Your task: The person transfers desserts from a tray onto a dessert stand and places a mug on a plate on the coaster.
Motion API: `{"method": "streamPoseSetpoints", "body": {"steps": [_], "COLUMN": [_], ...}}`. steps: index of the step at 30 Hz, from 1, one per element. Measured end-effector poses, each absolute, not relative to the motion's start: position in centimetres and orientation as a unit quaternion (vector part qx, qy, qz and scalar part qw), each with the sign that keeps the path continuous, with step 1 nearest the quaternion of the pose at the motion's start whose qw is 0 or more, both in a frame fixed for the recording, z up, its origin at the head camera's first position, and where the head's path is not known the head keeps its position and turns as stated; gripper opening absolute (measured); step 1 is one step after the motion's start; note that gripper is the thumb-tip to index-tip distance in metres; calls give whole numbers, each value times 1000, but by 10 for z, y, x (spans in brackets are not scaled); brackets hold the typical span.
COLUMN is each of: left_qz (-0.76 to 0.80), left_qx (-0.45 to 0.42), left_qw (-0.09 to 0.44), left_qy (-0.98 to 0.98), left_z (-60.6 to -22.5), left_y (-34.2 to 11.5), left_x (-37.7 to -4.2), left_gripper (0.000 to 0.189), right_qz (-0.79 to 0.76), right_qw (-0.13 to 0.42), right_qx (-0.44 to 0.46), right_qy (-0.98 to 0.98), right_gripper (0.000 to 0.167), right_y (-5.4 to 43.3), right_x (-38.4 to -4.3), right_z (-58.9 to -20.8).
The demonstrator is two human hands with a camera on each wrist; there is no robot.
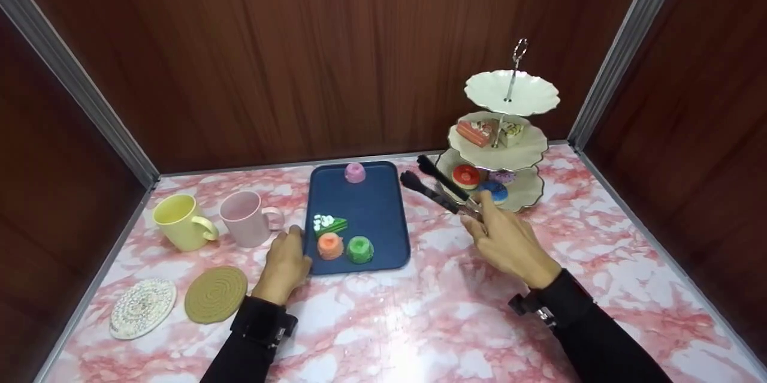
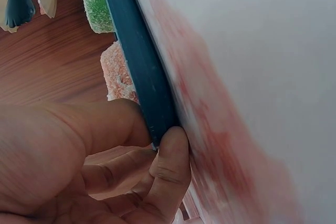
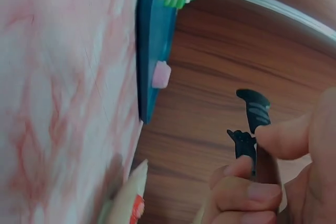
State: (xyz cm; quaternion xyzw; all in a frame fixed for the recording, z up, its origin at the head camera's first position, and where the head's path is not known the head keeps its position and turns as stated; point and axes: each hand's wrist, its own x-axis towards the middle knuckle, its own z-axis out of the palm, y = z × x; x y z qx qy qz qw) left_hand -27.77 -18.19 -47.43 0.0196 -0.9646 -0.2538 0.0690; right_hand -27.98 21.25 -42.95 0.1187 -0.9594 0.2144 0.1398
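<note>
My left hand (image 1: 285, 266) pinches the near-left rim of the dark blue tray (image 1: 374, 209), thumb and finger on the edge in the left wrist view. On the tray lie an orange toy cake (image 1: 330, 246), a green one (image 1: 360, 250), a green cake slice (image 1: 329, 225) with white topping, and a pink-purple cake (image 1: 355, 172) at the far end. My right hand (image 1: 509, 245) grips black-tipped tongs (image 1: 440, 184), their tips apart with nothing between them. These tongs hover between the tray and the three-tier stand (image 1: 527, 191).
Cake slices (image 1: 476, 132) sit on the stand's middle tier; red (image 1: 466, 176), blue (image 1: 495, 192) and purple donuts are on the bottom one. At left stand a yellow mug (image 1: 178, 224) and a pink mug (image 1: 244, 220), with white (image 1: 142, 308) and tan (image 1: 216, 294) coasters before them.
</note>
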Motion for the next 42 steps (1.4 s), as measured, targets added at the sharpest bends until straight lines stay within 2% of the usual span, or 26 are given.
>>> {"method": "streamPoseSetpoints", "body": {"steps": [12, 28, 42], "left_qz": [-252, -253, -266], "left_qx": [22, 27, 41], "left_qw": [65, 57, 48], "left_qy": [-965, -965, -962], "left_z": [-474, -473, -472], "left_y": [-182, -181, -181], "left_x": [-278, -277, -277], "left_gripper": [44, 44, 48], "right_qz": [221, 242, 239], "right_qw": [139, 113, 90], "right_qx": [138, 164, 194], "right_qy": [-956, -950, -947], "right_gripper": [42, 54, 52], "right_y": [180, 153, 131], "right_x": [-296, -312, -319], "right_z": [-449, -467, -471]}}
